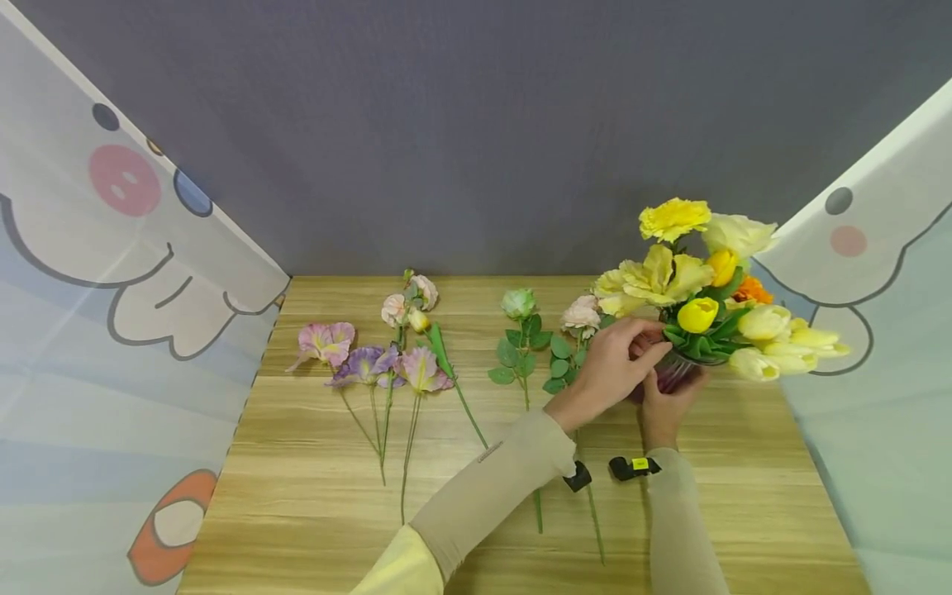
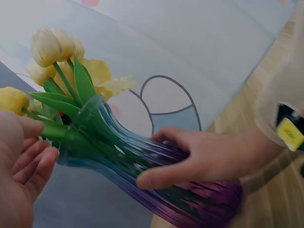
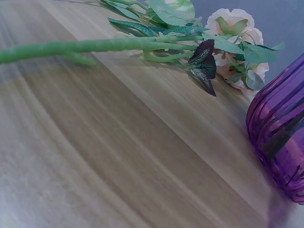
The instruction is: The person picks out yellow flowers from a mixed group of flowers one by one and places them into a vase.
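A ribbed glass vase, blue-green at the mouth and purple at the base, holds yellow tulips, pale tulips, a yellow carnation and other blooms. My right hand grips the vase's lower body with thumb and fingers round it. In the left wrist view the vase lies slantwise. My left hand is at the vase's mouth, its bent fingers and thumb beside the tulip leaves. Whether they pinch a leaf or stem is hidden. The purple base shows in the right wrist view.
Left on the wooden table lie pink and purple irises and pale pink roses. A pale green rose and a pink rose lie nearer the vase. A grey wall stands behind.
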A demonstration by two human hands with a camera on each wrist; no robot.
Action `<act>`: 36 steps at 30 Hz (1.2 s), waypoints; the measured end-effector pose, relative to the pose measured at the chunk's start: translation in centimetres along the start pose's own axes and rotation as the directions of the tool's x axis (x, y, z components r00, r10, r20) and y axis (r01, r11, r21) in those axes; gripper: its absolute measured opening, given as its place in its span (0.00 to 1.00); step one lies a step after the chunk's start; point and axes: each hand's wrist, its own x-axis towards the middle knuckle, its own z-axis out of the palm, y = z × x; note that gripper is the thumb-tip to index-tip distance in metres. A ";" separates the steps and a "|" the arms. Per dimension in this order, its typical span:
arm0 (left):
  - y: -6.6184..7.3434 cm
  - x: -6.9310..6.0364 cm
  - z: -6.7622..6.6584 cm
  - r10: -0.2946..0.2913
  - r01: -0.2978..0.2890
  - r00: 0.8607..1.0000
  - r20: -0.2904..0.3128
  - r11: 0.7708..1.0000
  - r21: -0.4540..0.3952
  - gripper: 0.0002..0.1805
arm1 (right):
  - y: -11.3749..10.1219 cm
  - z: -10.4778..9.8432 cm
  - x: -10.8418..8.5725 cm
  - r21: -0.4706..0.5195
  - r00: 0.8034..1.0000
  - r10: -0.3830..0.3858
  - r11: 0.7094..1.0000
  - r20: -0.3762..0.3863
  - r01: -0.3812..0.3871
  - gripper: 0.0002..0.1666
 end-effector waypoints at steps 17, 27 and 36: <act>-4.0 -6.3 -1.2 -0.038 0.026 0.996 -0.080 0.990 -0.140 0.11 | -2.0 1.4 -0.8 -0.067 0.995 -0.095 0.993 -0.028 0.093 0.46; -8.8 -11.9 -3.0 -0.191 0.164 0.970 -0.154 0.972 -0.170 0.10 | -0.6 0.6 -0.4 -0.089 0.998 -0.053 0.995 -0.028 0.051 0.48; -11.6 -14.9 -4.3 -0.271 0.252 0.940 -0.205 0.961 -0.113 0.13 | 1.0 -0.5 0.0 -0.118 0.997 -0.076 0.990 -0.024 0.072 0.51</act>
